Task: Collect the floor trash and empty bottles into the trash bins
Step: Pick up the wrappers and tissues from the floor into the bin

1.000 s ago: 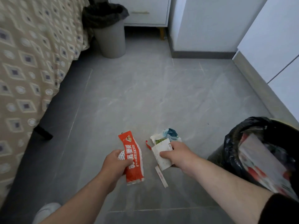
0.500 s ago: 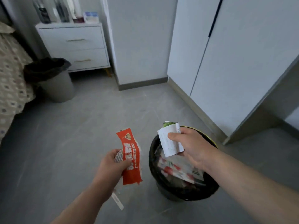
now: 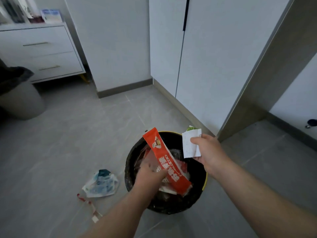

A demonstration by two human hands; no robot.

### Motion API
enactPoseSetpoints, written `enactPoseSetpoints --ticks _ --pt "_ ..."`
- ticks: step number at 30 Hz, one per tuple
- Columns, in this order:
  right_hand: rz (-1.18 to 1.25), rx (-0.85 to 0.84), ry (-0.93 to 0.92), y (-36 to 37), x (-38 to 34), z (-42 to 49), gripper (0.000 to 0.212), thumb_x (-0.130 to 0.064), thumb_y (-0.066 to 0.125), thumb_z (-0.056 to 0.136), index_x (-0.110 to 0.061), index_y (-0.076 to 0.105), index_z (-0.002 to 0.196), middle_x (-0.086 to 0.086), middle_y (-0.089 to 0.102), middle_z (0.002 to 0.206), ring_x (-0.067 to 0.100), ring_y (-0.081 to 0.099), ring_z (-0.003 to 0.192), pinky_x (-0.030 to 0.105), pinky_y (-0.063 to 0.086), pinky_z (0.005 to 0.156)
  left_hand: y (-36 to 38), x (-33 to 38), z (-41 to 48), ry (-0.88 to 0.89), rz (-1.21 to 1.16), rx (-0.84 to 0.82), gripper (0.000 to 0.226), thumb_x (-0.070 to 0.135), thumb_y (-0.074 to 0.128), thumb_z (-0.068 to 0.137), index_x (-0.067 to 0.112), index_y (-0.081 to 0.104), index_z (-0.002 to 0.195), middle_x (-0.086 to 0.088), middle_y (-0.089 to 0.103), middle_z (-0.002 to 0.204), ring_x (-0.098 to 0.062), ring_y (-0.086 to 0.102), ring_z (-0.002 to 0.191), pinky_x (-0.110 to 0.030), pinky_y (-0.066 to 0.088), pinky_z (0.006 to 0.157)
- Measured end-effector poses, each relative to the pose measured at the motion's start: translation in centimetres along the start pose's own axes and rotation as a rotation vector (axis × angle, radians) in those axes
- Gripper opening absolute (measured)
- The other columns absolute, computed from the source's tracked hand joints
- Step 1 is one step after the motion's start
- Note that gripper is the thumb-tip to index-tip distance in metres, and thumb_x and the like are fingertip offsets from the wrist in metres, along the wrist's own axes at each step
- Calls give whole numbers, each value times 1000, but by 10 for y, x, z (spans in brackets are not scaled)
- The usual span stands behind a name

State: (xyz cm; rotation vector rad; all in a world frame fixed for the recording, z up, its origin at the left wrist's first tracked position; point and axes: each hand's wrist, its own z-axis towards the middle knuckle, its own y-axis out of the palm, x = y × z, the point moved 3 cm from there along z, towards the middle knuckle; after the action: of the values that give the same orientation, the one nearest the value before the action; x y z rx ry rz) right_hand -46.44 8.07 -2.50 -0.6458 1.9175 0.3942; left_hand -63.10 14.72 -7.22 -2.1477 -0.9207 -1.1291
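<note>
Black-lined trash bin (image 3: 127,170) holds crumpled wrappers (image 3: 182,167). Left hand (image 3: 149,176): fingers clamped on a long red wrapper (image 3: 169,162), tilted over the bin. Right hand (image 3: 208,152): fingers pinching a white slip (image 3: 189,145) above its rim.

place: home, likely bedroom — white drawer unit (image 3: 39,52) | wardrobe doors (image 3: 214,57) | tiled floor (image 3: 68,143)
</note>
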Motion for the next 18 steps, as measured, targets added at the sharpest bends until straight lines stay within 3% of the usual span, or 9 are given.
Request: enactPoseSetpoints --ticks 2,3,5,7,8,10,12,14,18 --pt "-75 3 -24 0 2 1 17 -6 54 89 -17 63 82 15 67 98 31 65 92 49 56 84 -16 11 -12 200 280 107 30 28 65 85 33 40 101 23 50 88 6 48 76 -23 45 73" --pt "-132 10 -59 -1 1 2 16 -6 53 88 -15 63 79 16 67 94 31 64 89 47 56 81 -25 14 -18 295 405 151 23 31 62 86 31 43 99 24 52 91 4 52 83 -23 47 76" --pt "-303 65 -196 1 2 4 18 -9 51 86 -10 58 69 16 60 75 27 57 71 38 48 65 -45 1 -25 382 685 166 39 39 55 89 29 46 126 14 52 125 -8 50 118 -27 43 99" --pt "-580 37 -397 9 2 -1 23 -17 49 91 -13 54 69 7 54 64 23 50 60 32 36 56 -58 -16 -30 363 920 103 66 52 47 90 26 25 147 9 22 155 -10 20 143 -29 22 115" --pt "-732 -63 -485 18 8 -4 21 -24 48 93 -16 60 78 3 59 70 21 56 63 32 40 57 -63 -27 -31 346 955 47 73 58 42 89 27 15 150 10 6 159 -7 6 146 -28 14 117" --pt "-1097 -394 -529 43 37 -11 28 -40 45 94 -23 60 111 0 63 108 21 62 98 36 50 81 -71 -40 -37 350 937 -19 84 71 29 81 32 3 150 18 -14 156 1 -12 141 -24 5 115" --pt "-1483 -687 -347 57 78 -14 58 -52 37 95 -24 33 145 3 31 153 29 31 140 41 30 113 -77 -45 -38 380 935 -35 89 77 23 76 35 -1 150 25 -21 150 5 -16 137 -20 1 112" --pt "-1616 -758 -155 62 104 -14 72 -62 29 93 -29 5 153 3 -2 163 29 5 149 43 11 120 -83 -48 -35 388 961 -20 79 67 33 87 36 -2 150 26 -23 148 6 -15 138 -20 2 111" --pt "-1618 -756 -33 70 111 -6 90 -81 20 80 -33 -1 153 1 -9 162 25 -2 149 43 4 121 -90 -49 -31 399 952 -30 78 63 39 89 36 -4 149 27 -24 147 2 -14 142 -26 5 118"
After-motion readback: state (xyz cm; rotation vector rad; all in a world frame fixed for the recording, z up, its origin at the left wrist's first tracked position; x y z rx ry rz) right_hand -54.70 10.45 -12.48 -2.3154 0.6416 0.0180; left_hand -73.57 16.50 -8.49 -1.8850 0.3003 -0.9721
